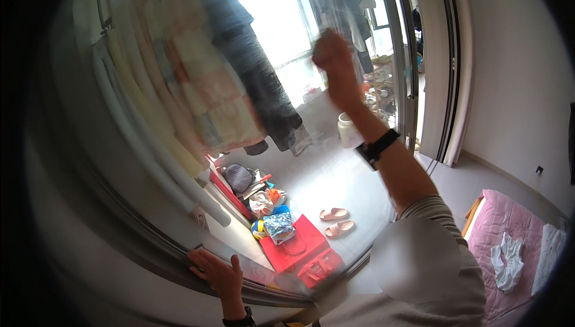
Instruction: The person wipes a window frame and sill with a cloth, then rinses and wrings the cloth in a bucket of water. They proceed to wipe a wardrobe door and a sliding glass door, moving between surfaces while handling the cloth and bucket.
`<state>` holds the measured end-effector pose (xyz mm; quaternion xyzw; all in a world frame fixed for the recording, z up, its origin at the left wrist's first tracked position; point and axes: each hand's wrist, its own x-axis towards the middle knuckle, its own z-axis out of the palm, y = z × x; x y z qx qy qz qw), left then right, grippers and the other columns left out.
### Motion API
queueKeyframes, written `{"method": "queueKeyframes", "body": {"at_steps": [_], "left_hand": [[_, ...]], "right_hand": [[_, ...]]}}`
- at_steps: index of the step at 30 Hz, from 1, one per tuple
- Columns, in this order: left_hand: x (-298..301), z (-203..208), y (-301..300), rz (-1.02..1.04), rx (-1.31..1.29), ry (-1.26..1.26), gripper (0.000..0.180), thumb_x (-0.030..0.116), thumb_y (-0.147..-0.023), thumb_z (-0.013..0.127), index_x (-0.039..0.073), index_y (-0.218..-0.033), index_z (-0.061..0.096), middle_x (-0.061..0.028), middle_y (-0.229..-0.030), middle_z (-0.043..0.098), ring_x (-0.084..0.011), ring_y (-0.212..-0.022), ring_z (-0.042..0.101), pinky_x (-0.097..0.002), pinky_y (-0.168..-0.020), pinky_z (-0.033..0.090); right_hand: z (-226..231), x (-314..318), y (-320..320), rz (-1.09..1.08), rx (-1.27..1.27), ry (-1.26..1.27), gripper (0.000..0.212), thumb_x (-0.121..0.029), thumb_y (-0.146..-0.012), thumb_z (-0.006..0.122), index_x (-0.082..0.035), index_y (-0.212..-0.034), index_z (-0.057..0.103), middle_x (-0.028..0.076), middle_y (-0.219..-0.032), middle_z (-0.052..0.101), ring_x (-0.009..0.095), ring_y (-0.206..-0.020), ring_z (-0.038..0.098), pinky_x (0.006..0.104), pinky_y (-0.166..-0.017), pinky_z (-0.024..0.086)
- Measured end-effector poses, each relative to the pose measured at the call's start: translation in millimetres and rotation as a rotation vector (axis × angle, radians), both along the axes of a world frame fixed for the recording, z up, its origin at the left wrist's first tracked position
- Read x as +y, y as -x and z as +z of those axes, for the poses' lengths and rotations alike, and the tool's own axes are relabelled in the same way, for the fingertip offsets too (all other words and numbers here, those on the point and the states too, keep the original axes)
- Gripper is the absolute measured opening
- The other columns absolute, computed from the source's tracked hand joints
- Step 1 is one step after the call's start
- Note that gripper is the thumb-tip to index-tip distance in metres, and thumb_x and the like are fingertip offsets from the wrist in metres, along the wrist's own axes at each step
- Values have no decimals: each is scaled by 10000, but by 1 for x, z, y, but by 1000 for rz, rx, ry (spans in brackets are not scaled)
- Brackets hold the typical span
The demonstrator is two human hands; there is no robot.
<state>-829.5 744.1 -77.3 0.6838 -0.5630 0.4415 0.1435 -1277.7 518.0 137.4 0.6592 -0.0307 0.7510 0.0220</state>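
My right hand [335, 57] is raised high in front of a glass panel [287, 165], its fingers curled closed. Whatever it may hold is hidden, and it is slightly blurred. A black band [378, 147] circles that wrist. Low on the left, my left hand [218, 274] rests against the dark door frame [171, 255], fingers stretched out and thumb apart, with nothing in it. Through the glass hang a pale checked blanket [209, 87] and dark trousers [257, 69].
Behind the glass, pink slippers [339, 227], a red box [302, 240], a red bag [319, 268] and a white jar [346, 129] stand on the floor. At the right is a pink-covered bed [488, 225] with a white garment [508, 261], beside a pale wall [515, 75].
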Motion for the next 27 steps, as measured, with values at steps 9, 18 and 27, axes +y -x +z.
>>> {"method": "queueKeyframes", "body": {"at_steps": [9,18,27], "left_hand": [[-7,-2,11,-13,70,29,1011,692,-905,295,-79,-1480,-16,-321,-1540,-33,-434,-1448,-47,-603,-1109,-24],[-77,8,146,-313,295,215,862,598,-954,321,-2,-1511,52,-306,-1543,3,-442,-1442,8,-623,-1097,-29],[-109,3,160,-139,121,391,859,644,-949,222,18,-1516,63,-273,-1552,74,-415,-1452,50,-613,-1107,-8]], "right_hand": [[-6,-32,44,-960,-381,-11,238,-58,-902,501,-36,-1126,576,170,-1214,540,373,-1161,488,457,-986,389],[-36,16,32,-182,359,97,326,-105,-797,636,-81,-1118,589,128,-1173,548,289,-1231,471,423,-1017,394],[-48,-108,264,-1168,-368,1,183,-102,-948,428,-12,-1000,578,172,-1069,541,318,-1009,499,424,-924,401]]}}
